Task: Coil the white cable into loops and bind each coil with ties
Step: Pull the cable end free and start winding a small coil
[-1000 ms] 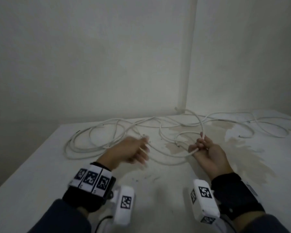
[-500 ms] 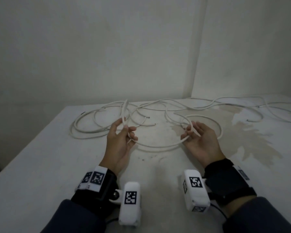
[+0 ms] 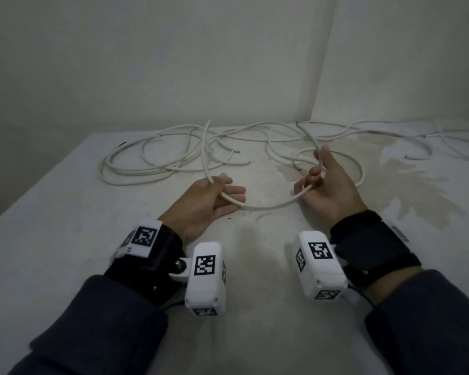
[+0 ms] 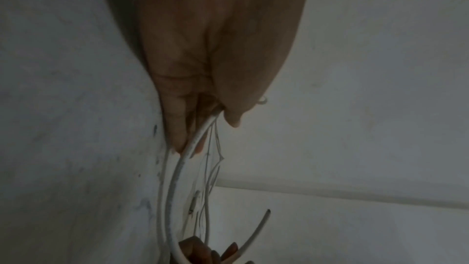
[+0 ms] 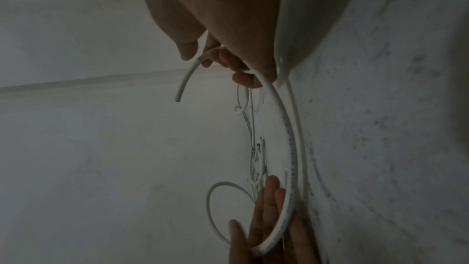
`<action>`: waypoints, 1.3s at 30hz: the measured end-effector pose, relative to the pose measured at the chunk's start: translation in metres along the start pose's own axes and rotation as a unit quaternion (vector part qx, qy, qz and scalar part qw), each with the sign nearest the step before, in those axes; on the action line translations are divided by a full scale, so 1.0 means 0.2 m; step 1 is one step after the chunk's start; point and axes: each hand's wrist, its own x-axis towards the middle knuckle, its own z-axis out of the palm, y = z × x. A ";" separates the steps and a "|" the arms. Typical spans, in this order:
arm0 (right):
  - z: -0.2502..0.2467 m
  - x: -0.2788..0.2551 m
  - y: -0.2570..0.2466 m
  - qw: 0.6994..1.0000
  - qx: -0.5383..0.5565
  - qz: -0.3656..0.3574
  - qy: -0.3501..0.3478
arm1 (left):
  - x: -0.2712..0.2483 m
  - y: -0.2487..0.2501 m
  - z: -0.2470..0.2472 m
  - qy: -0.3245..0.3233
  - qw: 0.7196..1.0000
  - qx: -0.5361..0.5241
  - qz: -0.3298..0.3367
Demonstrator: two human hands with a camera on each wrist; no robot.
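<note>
The white cable [image 3: 268,207] hangs in a shallow arc between my two hands, just above the table. My left hand [image 3: 222,190] lies palm up and pinches the cable under its thumb; from there the strand rises toward the back pile. In the left wrist view the left hand [image 4: 210,123] pinches the cable [image 4: 175,172] between thumb and fingers. My right hand [image 3: 313,177], also palm up, curls its fingers round the cable close to its end. In the right wrist view the right hand [image 5: 210,57] grips the cable [image 5: 289,131], and a short free end curves away from it.
Loose loops of cable [image 3: 146,166] sprawl at the back left of the white table [image 3: 65,239], and more strands [image 3: 390,131] trail off to the right. A brownish stain [image 3: 417,185] marks the right side. Walls meet in a corner behind. The table's left edge is near.
Both hands have drawn nearer to me and turned palm up. The left hand took hold of the cable, and the stretch between the hands now sags in a wider arc.
</note>
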 end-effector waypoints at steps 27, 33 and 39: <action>0.10 -0.24 0.04 0.919 -0.285 -0.125 -0.243 | -0.05 0.02 0.12 -0.099 0.990 0.030 0.095; 0.08 -0.25 0.08 0.821 -0.490 -0.073 -0.285 | -0.01 0.00 0.11 -0.064 0.980 -0.172 0.083; 0.06 -0.24 0.07 0.819 -0.497 -0.121 -0.259 | -0.02 -0.02 0.10 -0.036 0.993 0.014 0.111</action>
